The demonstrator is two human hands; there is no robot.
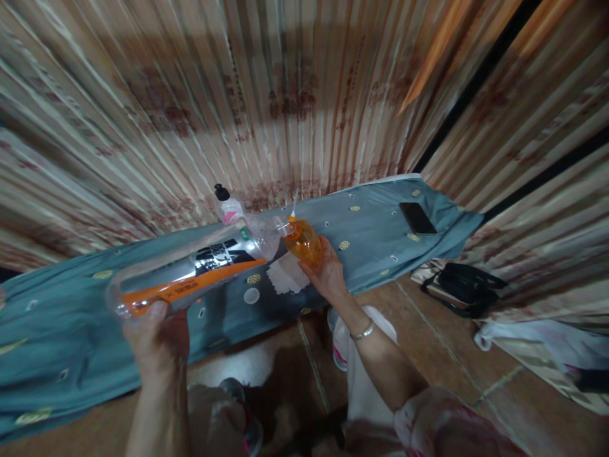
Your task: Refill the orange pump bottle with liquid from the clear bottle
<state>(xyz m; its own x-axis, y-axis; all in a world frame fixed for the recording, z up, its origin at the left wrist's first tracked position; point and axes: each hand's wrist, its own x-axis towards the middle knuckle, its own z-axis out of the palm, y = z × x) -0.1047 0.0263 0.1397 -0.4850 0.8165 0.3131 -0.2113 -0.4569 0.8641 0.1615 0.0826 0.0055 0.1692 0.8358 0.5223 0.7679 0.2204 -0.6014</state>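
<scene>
Above the patterned teal cloth (371, 235), a large labelled plastic bottle (190, 270) is gripped near its base by the left hand (159, 339), long axis running rightward, its neck right at the top of a small amber bottle (305, 244) clasped in the right hand (329, 274).

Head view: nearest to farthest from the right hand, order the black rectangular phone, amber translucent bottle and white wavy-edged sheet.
1. Amber translucent bottle: held in the right hand.
2. White wavy-edged sheet: lying just left of that hand.
3. Black rectangular phone: well off to the right, on the blue-grey patterned cloth.
</scene>
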